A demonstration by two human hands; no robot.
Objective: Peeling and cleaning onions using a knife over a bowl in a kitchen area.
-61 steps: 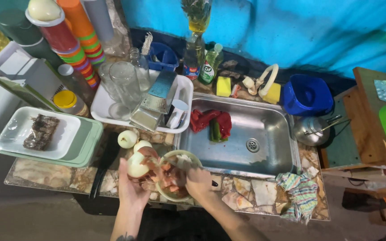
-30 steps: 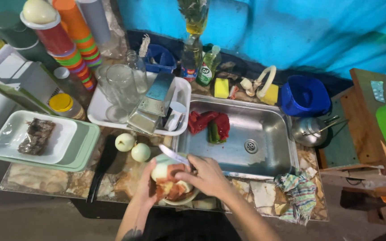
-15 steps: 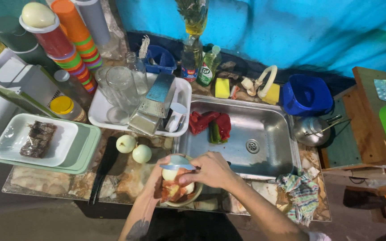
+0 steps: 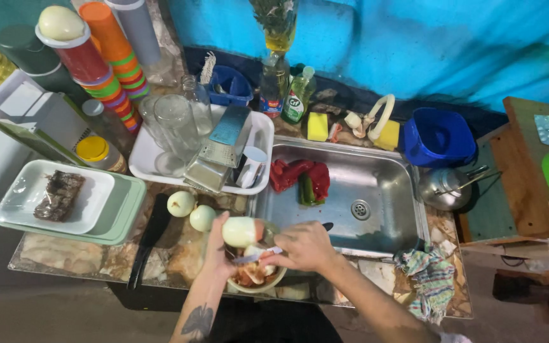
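My left hand [image 4: 214,251] holds a pale peeled onion [image 4: 239,231] over a small bowl [image 4: 253,281] of onion skins at the counter's front edge. In my right hand [image 4: 304,246] is a knife [image 4: 257,255], its blade lying just under the onion above the bowl. Two more peeled onions [image 4: 181,203] [image 4: 202,218] rest on the counter to the left of my hands. A dark-handled knife [image 4: 149,238] lies beside them.
The steel sink [image 4: 376,219] holds red and green peppers [image 4: 300,178]. A white tray [image 4: 142,166] carries glasses and a grater [image 4: 219,147]. Stacked plates [image 4: 100,206] with dark food sit at left. Coloured cups, bottles, sponges, a blue tub [image 4: 440,138], a kettle [image 4: 441,188] and a cloth [image 4: 428,275] surround.
My hands have shifted slightly over the bowl. The onion has turned in my left hand and the knife now lies under it.
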